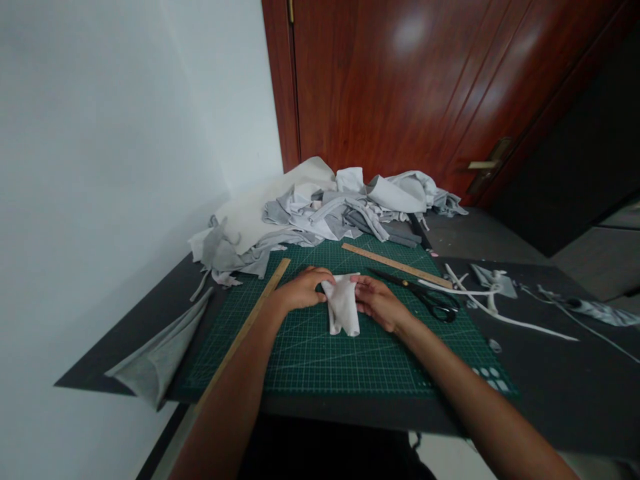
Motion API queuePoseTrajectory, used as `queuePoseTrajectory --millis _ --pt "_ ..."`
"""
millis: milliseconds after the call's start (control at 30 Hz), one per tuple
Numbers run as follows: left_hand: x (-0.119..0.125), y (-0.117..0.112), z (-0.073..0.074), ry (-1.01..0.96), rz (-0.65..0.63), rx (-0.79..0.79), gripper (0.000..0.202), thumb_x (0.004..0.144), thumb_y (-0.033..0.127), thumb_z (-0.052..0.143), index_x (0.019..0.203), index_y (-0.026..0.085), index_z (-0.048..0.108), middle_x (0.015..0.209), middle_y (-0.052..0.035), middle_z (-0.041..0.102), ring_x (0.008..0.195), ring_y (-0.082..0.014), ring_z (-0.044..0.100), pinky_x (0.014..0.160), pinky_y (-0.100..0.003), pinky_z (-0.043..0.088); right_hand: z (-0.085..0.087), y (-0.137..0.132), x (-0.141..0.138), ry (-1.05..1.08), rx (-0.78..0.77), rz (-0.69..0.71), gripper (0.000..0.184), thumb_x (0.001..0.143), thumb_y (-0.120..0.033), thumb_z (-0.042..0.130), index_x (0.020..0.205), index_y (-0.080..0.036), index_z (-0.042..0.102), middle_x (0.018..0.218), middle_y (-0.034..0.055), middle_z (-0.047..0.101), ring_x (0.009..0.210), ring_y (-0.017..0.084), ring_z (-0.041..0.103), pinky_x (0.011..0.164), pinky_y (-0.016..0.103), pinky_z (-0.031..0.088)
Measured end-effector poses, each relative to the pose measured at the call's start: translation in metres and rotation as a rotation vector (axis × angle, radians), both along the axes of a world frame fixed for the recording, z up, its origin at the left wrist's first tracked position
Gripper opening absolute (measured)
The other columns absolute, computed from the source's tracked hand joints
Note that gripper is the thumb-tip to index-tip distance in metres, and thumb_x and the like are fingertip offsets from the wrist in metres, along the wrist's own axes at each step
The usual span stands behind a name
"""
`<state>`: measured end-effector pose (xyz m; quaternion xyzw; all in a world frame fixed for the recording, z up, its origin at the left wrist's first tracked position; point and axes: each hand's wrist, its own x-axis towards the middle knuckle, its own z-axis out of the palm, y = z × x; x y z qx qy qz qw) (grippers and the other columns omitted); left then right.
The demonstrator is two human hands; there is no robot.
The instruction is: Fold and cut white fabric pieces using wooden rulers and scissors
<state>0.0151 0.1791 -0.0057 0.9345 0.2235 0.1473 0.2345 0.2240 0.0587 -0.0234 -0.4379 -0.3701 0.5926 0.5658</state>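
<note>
Hands: two, both mine. White cloth (pixel 343 303): one, held over the middle of the green mat (pixel 320 370). My left hand (pixel 306 289) pinches its upper left corner between thumb and fingers; my right hand (pixel 379 301) grips the upper right edge at the fingertips. I cannot tell whether the lower end touches the mat. Mats: one. Rulers: two; the left ruler (pixel 266 293) is partly hidden by my left forearm, the far ruler (pixel 395 265) lies aslant beyond my right hand. Scissors (pixel 434 299): one pair, just beside my right hand, blades pointing leftward. Scrap heap (pixel 325 208): one, pieces too tangled to count, overlapping the mat's far edge. Grey cloth (pixel 161 353): one, lapping the table's near edge at left. Bare grid runs from the white cloth to the mat's near edge.
</note>
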Motion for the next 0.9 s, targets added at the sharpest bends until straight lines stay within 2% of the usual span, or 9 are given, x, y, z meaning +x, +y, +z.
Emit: queuePoseTrajectory --millis 133,267,333,400,500,600,667,767,900 --pt "0.006 0.002 -0.003 -0.084 -0.009 0.079 0.021 0.084 0.011 0.062 0.099 0.022 0.073 0.113 -0.0036 0.072 0.11 -0.0211 0.062 0.105 -0.037 0.04 -0.008 -0.001 -0.002 -0.367 0.261 0.028 0.043 0.079 -0.008 0.058 0.118 -0.027 0.053 0.104 0.0017 0.07 0.091 0.018 0.069 0.079 0.034 0.058" --pt "0.009 -0.002 0.001 -0.087 0.0 0.168 0.021 0.089 0.01 0.056 0.095 0.021 0.072 0.107 -0.0039 0.072 0.108 -0.0207 0.062 0.103 -0.036 0.042 0.004 -0.012 0.002 -0.908 0.502 0.115 0.055 0.085 -0.003 0.05 0.135 -0.027 0.05 0.12 0.0078 0.068 0.11 0.023 0.065 0.099 0.043 0.048" --pt "0.009 -0.006 0.004 -0.055 0.045 0.236 0.022 0.089 0.009 0.055 0.095 0.022 0.072 0.105 -0.0035 0.072 0.109 -0.0212 0.06 0.101 -0.036 0.044 0.012 -0.018 0.005 -1.174 0.576 0.138 0.055 0.085 -0.001 0.051 0.134 -0.025 0.054 0.124 0.0107 0.067 0.118 0.026 0.061 0.104 0.047 0.041" --pt "0.009 -0.009 0.006 -0.015 0.107 0.311 0.023 0.088 0.008 0.055 0.094 0.022 0.072 0.106 -0.0045 0.071 0.114 -0.023 0.058 0.1 -0.038 0.045 0.016 -0.022 0.009 -1.302 0.62 0.173 0.054 0.084 0.002 0.052 0.131 -0.024 0.058 0.125 0.0114 0.068 0.122 0.028 0.058 0.106 0.049 0.037" --pt "0.009 -0.011 0.006 0.037 0.179 0.428 0.03 0.087 0.005 0.052 0.097 0.021 0.075 0.122 -0.0079 0.068 0.129 -0.0283 0.051 0.104 -0.044 0.044 0.017 -0.022 0.012 -1.303 0.663 0.24 0.05 0.084 0.002 0.054 0.126 -0.025 0.06 0.126 0.0091 0.067 0.127 0.027 0.055 0.11 0.048 0.033" --pt "0.008 -0.01 0.003 0.034 0.185 0.456 0.042 0.087 0.002 0.049 0.116 0.023 0.073 0.137 -0.0083 0.062 0.139 -0.03 0.043 0.11 -0.049 0.041 0.015 -0.021 0.012 -1.292 0.682 0.272 0.039 0.086 -0.003 0.058 0.118 -0.026 0.063 0.121 0.0075 0.068 0.123 0.026 0.056 0.111 0.049 0.031" --pt "0.008 -0.01 0.001 -0.001 0.136 0.409 0.05 0.087 0.002 0.049 0.128 0.024 0.067 0.145 -0.0067 0.057 0.143 -0.0285 0.039 0.113 -0.049 0.039 0.014 -0.02 0.011 -1.283 0.69 0.284 0.034 0.088 -0.005 0.058 0.114 -0.026 0.065 0.116 0.0068 0.068 0.12 0.026 0.057 0.111 0.05 0.03" --pt "0.01 -0.011 -0.001 -0.069 0.064 0.319 0.047 0.084 0.003 0.055 0.123 0.026 0.069 0.149 -0.0044 0.053 0.148 -0.0289 0.032 0.118 -0.051 0.033 0.012 -0.018 0.008 -1.191 0.674 0.268 0.026 0.092 -0.01 0.057 0.111 -0.026 0.065 0.111 0.0056 0.069 0.115 0.025 0.057 0.109 0.048 0.032" --pt "0.015 -0.016 0.0 -0.211 -0.024 0.099 0.049 0.079 0.009 0.066 0.126 0.023 0.066 0.143 -0.0096 0.057 0.143 -0.0291 0.038 0.12 -0.052 0.03 0.01 -0.012 0.005 -0.836 0.544 0.076 0.013 0.096 -0.028 0.058 0.107 -0.025 0.062 0.103 0.0034 0.066 0.097 0.022 0.06 0.09 0.038 0.045"
